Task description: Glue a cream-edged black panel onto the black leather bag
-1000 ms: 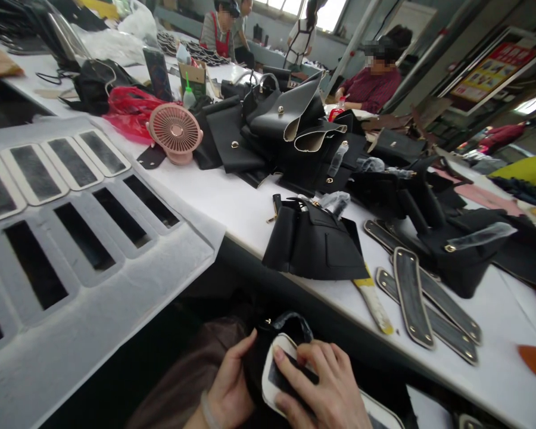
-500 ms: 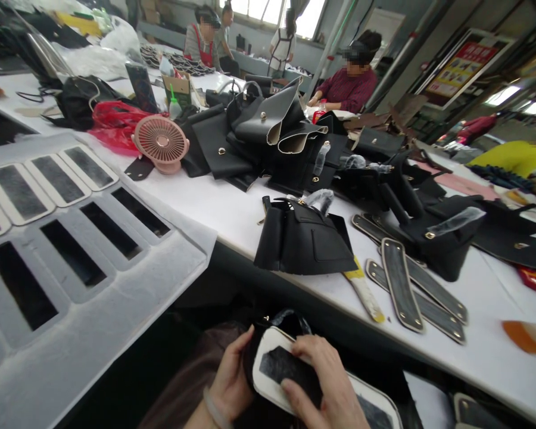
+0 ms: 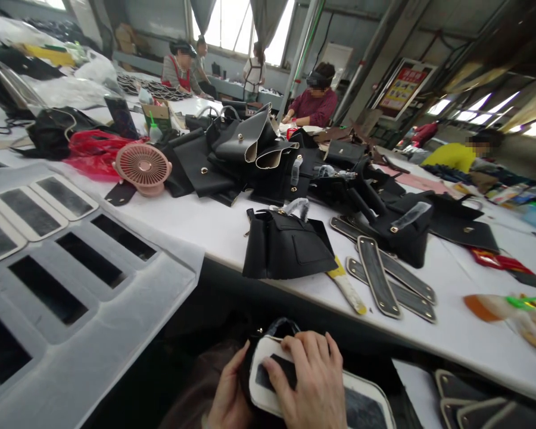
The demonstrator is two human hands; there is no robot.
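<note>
Low in the head view, a black handbag (image 3: 282,326) with a dark handle is held over my lap. A white-edged panel (image 3: 362,406) with rounded ends and a dark middle lies along its upward side. My left hand (image 3: 228,388) is closed round the bag's left end, thumb up along the side. Across the panel rests my right hand (image 3: 310,378), its fingers curled over the far edge and its thumb pressing on the dark middle. That hand hides the panel's centre. Much of the bag's body is in shadow.
On the white table (image 3: 223,232) stands an unfinished black bag (image 3: 290,244) beside a yellow-and-white brush-like tool (image 3: 348,286) and several dark strips (image 3: 379,277). A pink fan (image 3: 143,167) and a bag pile are behind. Left lies a sheet with white-edged panels (image 3: 29,211). Co-workers sit farther off.
The camera view has turned right, so the table things appear farther left. My right hand has shifted slightly left on the panel, its fingers flatter and closer together. My left hand keeps its grip.
</note>
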